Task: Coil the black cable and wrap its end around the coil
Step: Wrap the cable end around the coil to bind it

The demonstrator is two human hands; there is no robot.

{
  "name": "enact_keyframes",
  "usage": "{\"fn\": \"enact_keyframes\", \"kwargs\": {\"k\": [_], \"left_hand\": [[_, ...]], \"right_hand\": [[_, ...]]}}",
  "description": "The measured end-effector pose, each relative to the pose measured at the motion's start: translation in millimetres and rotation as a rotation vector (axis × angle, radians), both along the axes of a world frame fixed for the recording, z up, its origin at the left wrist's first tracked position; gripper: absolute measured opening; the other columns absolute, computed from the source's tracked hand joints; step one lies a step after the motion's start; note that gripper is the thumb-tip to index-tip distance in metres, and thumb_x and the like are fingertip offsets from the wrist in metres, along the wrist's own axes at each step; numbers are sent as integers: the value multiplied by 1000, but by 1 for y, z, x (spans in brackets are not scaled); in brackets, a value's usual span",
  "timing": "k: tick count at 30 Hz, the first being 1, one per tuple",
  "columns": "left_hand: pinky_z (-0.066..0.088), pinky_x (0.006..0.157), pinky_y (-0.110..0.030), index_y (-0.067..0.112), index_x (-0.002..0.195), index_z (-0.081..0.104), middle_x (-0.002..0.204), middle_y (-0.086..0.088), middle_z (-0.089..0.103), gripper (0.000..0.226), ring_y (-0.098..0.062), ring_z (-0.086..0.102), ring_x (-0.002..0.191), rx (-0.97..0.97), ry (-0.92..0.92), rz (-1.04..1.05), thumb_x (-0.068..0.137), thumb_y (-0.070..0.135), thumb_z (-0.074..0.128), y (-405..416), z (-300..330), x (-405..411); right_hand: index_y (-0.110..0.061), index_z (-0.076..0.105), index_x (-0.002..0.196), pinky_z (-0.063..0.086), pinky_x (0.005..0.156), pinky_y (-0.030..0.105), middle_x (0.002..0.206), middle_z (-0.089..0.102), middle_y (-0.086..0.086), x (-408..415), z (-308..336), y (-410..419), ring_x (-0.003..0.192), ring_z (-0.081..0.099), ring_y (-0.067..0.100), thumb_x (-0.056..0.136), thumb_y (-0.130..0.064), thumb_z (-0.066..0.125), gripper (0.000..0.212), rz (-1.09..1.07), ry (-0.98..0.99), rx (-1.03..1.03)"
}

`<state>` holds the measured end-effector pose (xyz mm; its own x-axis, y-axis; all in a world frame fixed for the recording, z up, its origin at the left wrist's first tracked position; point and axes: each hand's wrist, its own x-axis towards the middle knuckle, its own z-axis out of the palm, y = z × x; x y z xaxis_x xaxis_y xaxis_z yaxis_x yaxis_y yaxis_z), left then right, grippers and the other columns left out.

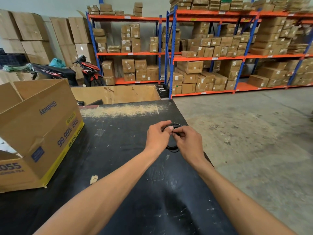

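Behind everything, blue-and-orange warehouse racking (171, 55) fills the far wall, its shelves packed with taped cardboard cartons of many sizes. To the left of it, larger cartons (33, 31) are stacked against the wall, and a red-and-black scooter (88, 70) is parked in front of them. A bare concrete floor (254, 126) spreads out on the right.

Nearer, a black table (118, 150) with a scuffed, paint-flecked top runs from the bottom edge up to the middle of the view. On its left side sits an open cardboard box (42, 133) printed with "Glodway" and "99.99% RATE", its flaps up; only a patch of something white shows at its left edge, and what it holds cannot be told. Beyond the table's far edge stands a wide, open brown carton (116, 94); its contents are hidden by its wall. A small black crate (162, 90) stands on the floor by the racking.

Both bare forearms reach forward over the table, meeting near its right edge. The left hand (157, 138) is closed around the black cable (172, 147), thumb pressed over the strands at the top of the coil. The right hand (188, 141) pinches the cable just beside that thumb, fingertips curled in. The cable is already gathered into a small round coil held between the two hands, just above the tabletop: an arc shows above the fingers and another loop hangs out below the palms. Where its free end lies cannot be told.
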<state>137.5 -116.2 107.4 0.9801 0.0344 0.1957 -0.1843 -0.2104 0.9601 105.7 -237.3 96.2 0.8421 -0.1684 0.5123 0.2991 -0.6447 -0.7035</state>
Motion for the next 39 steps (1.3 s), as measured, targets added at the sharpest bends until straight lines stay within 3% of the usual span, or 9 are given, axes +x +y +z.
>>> {"fn": "enact_keyframes", "kwargs": {"k": [9,13,15,17,21,24,29,32,39], "left_hand": [[48,65,-5,0,138,52,106,-21,69,46,-11,60,74,-206,186,-87,93,2,60,0,8,-1],[44,72,-2,-11,147,29,84,-3,66,61,10,62,67,-216,251,-155,95,2,58,6,12,-1],[49,95,-18,-14,150,11,81,-7,68,74,-2,65,71,-269,308,-191,94,0,58,10,13,1],[52,97,-36,-13,147,22,77,-8,68,67,-17,63,72,-294,360,-217,93,-2,60,12,14,0],[56,68,-23,-9,128,56,83,-9,70,39,-16,68,71,-315,472,-265,91,-2,63,21,17,0],[56,71,-25,-4,128,55,90,-9,74,42,-16,73,77,-397,532,-268,87,-3,67,26,18,1],[55,87,-31,-2,126,60,110,-18,73,50,-24,71,88,-386,461,-172,78,-8,74,24,18,0],[49,102,-35,6,109,72,105,-14,75,42,-27,71,101,-283,379,-76,70,-5,82,25,12,2],[47,63,-5,9,111,74,97,-2,74,41,-5,66,83,-137,294,-100,73,-7,78,22,8,-4]], "right_hand": [[-12,74,96,56,85,21,106,65,2,2,-11,-1,96,67,8,89,-6,73,10,8,-81,237],[-15,74,94,53,86,14,107,67,1,1,-13,3,96,69,4,90,-7,72,9,35,-38,414],[-24,72,90,53,85,16,107,70,-1,1,-14,4,95,70,2,89,-10,71,14,37,10,516],[-29,70,88,53,87,19,108,73,-1,1,-15,6,96,71,2,89,-12,71,17,35,46,592],[-25,72,89,56,92,27,107,75,2,4,-17,6,97,72,6,88,-10,72,15,63,63,648],[-19,74,93,56,94,31,105,76,1,5,-17,2,98,73,9,87,-10,74,11,107,75,651],[-16,75,99,58,93,33,101,78,-2,5,-13,-6,95,74,9,91,-7,70,14,183,76,451],[-17,77,98,60,81,33,91,79,-4,8,-8,-17,83,75,12,90,-9,72,13,155,1,119],[-16,77,100,58,59,44,93,71,3,14,3,-32,75,69,30,91,-18,71,10,120,-216,-479]]}}
